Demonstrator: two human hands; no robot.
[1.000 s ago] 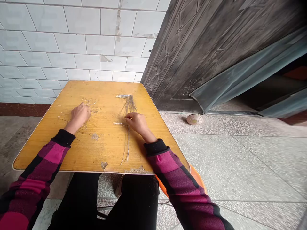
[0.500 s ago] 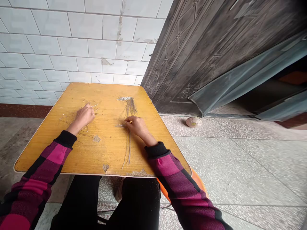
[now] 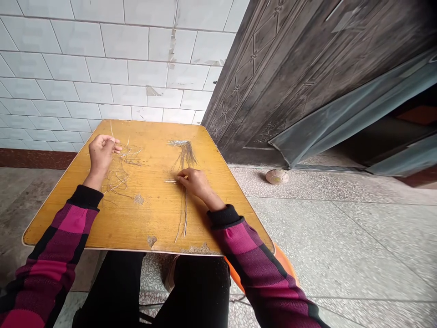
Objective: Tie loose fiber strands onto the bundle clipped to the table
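A worn yellow wooden table (image 3: 153,214) stands in front of me. On its left part lies a loose tangle of thin pale strands (image 3: 120,175). My left hand (image 3: 101,152) is raised at the far left of that tangle, fingers pinched on a thin strand that rises from it. A neat bundle of strands (image 3: 184,152) lies at the middle right, fanned at its far end. My right hand (image 3: 195,180) rests on the table with its fingers closed, pressing down a few long strands (image 3: 183,217) that run toward me.
A white tiled wall (image 3: 102,68) stands behind the table. A dark metal door (image 3: 307,68) leans open at the right. A small ball (image 3: 276,176) lies on the stone floor by the door. My dark trousers and an orange seat (image 3: 283,264) show below the table.
My left hand has lifted away from the tangle and moved left and farther from me, drawing a strand up. My right hand has stayed in place on the long strands.
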